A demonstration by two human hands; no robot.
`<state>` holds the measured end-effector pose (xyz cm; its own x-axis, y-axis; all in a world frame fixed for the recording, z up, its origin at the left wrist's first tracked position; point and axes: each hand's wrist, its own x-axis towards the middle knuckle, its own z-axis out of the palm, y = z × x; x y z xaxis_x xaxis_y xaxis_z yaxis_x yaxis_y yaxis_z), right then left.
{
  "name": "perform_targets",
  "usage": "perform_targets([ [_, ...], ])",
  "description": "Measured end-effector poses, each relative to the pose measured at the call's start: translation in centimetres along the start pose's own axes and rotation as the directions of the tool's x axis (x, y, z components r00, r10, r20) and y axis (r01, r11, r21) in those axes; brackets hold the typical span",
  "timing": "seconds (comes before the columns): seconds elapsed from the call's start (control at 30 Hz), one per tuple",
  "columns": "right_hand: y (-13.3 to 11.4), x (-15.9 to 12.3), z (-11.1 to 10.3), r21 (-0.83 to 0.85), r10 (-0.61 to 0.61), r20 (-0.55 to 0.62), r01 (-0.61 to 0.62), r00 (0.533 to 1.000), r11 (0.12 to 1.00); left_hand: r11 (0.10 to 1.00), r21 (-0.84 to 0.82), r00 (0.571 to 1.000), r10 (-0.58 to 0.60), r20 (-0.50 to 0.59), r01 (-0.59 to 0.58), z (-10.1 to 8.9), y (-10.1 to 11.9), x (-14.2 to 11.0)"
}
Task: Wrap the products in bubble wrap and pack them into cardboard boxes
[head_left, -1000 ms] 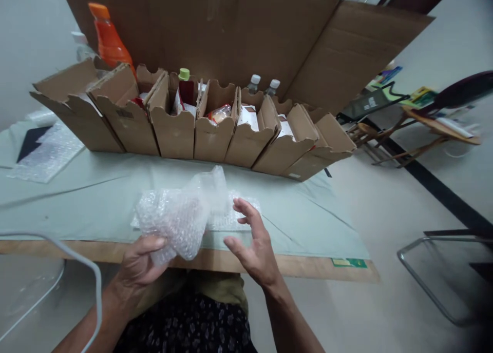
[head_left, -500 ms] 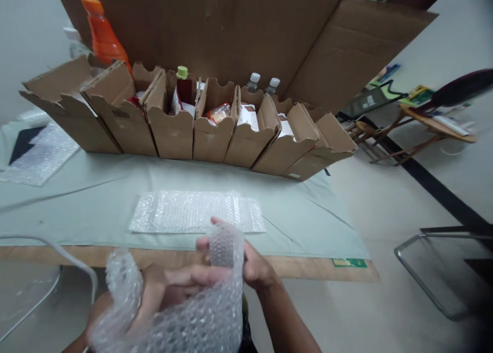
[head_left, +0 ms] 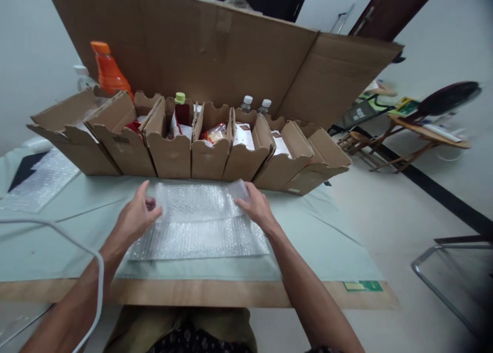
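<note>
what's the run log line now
left hand: at bubble-wrap sheet, grip unclear; right hand: holding sheet's right end; cardboard bins: beyond

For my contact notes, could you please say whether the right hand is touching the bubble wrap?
Touching: the head view shows the right hand pinching the bubble wrap at its far right corner, thumb on top.

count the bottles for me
5: an orange bottle and a white-capped bottle at the back of the left boxes; a green-capped bottle at the third box from the left; two clear bottles behind, farther right. Others may be hidden.
</note>
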<state>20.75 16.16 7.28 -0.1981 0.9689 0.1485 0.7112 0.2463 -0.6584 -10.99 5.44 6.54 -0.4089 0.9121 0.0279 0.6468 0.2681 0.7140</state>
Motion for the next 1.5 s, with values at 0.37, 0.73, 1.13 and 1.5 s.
perform_targets([
  [0.37,-8.7,6.4,-8.8,-0.375,-0.61,-0.151,0.526,0.778,0.763,0.683,0.352,0.768,0.582,0.268,-0.64,5.8,3.7,-5.6],
  [0.73,-16.6,20.4,-0.2,-0.235,-0.272,0.47,0.416,0.84,0.879,0.787,0.308,0.828,0.416,0.376,-0.535,8.1,1.3,-4.8],
  [1.13,-13.4,2.3,-10.9,0.459,-0.414,-0.034,0.382,0.91,0.802,0.839,-0.372,0.913,0.321,-0.252,-0.398,2.6,5.2,-6.7],
  [1.5,-8.4,-5.0,-1.2,0.537,-0.288,0.533,-0.055,0.795,0.842,0.848,-0.53,0.952,0.16,0.261,0.002,0.6,5.4,-11.9],
])
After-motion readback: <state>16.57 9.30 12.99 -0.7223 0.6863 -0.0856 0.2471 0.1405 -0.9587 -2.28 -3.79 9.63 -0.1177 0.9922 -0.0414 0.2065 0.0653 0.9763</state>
